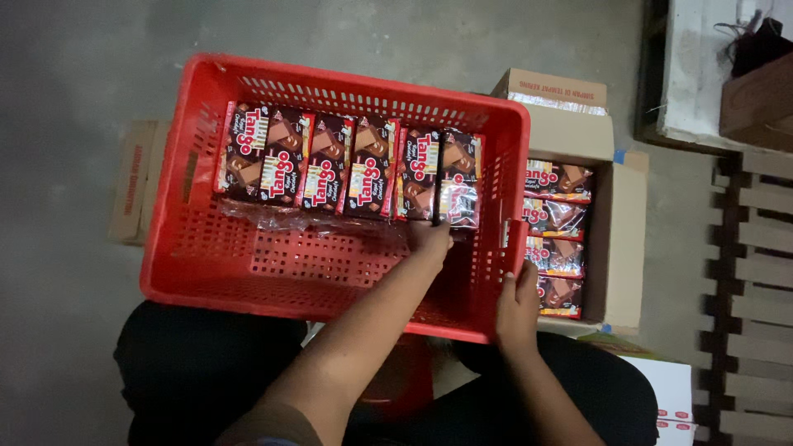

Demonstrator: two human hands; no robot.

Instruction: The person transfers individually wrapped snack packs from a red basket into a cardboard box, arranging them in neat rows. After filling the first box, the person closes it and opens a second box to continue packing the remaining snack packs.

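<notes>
- Red crate [190, 248] holds a row of wafer packs [347, 165] along its far wall.
- Left hand [431, 238] pinches the end pack [460, 177]; seat it upright, snug against its neighbour.
- Right hand [517, 301] grips the crate rim, steadying it.
- Carton [624, 239] beside holds more packs.

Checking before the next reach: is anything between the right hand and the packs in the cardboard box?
Nothing visible. The right hand rests on the red crate rim beside the open cardboard box; the snack packs lie uncovered.
</notes>
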